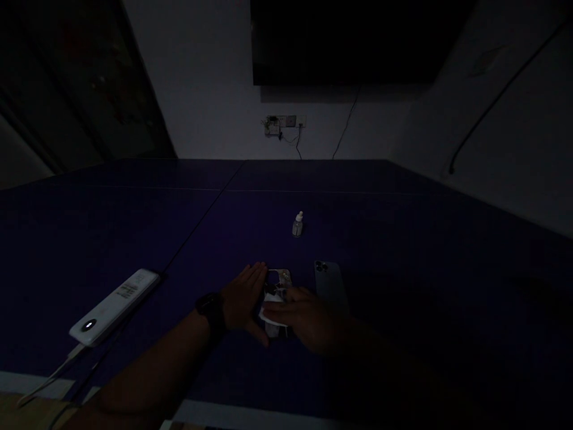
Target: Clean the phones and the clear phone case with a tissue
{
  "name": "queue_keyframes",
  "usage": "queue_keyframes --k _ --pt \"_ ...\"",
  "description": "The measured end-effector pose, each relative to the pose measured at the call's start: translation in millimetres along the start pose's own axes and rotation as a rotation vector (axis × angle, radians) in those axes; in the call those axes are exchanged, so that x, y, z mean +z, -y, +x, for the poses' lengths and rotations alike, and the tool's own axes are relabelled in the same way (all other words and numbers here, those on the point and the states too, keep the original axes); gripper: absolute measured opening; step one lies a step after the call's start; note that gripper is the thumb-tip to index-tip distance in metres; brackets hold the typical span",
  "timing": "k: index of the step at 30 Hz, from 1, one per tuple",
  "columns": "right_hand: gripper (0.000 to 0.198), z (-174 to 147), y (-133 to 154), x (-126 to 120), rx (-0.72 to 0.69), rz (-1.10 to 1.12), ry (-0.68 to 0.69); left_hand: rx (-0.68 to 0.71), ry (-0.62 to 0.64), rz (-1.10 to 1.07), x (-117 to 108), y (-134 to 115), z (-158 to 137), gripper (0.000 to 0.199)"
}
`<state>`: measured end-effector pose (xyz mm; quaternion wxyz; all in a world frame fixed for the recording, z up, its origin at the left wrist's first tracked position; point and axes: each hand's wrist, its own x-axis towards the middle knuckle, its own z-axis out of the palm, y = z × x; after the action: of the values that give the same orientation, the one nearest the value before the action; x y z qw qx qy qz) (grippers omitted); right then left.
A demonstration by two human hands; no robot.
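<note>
A phone case (285, 276) with a light-and-dark pattern and a camera cutout lies flat on the dark blue table. My left hand (245, 300), a dark watch on its wrist, rests flat along the case's left edge, fingers stretched out and thumb apart. Over the case, my right hand (308, 316) presses a folded white wipe or cloth (274, 315) onto its surface. The fingers and the wipe cover the middle of the case. Just right of them lies a phone (330, 286), camera side up, partly behind my right hand.
A small clear bottle with a white cap (297, 226) stands beyond the case. At the left lies a white power bank (115, 307) with a cable (54, 376). Sockets (286, 122) and a dark screen (358, 42) are on the wall. The room is dim.
</note>
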<state>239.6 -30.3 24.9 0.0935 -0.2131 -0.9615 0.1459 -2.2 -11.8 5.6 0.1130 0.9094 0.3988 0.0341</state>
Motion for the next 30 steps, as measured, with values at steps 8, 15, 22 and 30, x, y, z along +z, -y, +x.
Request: queue_keyframes --k 8,15,22,30 --pt "0.047 -23 -32 -11 0.026 -0.012 0.045 0.016 -0.02 -0.007 1 1 -2 0.146" --pt "0.045 -15 -16 -12 0.024 -0.022 0.039 0.029 -0.039 -0.01 6 6 -1 0.148" --pt "0.054 -23 -25 -18 0.062 -0.097 0.062 0.027 -0.039 0.0 4 4 -2 0.148" --pt "0.045 -18 -23 -18 0.021 -0.02 0.074 0.039 -0.043 -0.009 6 6 -2 0.147"
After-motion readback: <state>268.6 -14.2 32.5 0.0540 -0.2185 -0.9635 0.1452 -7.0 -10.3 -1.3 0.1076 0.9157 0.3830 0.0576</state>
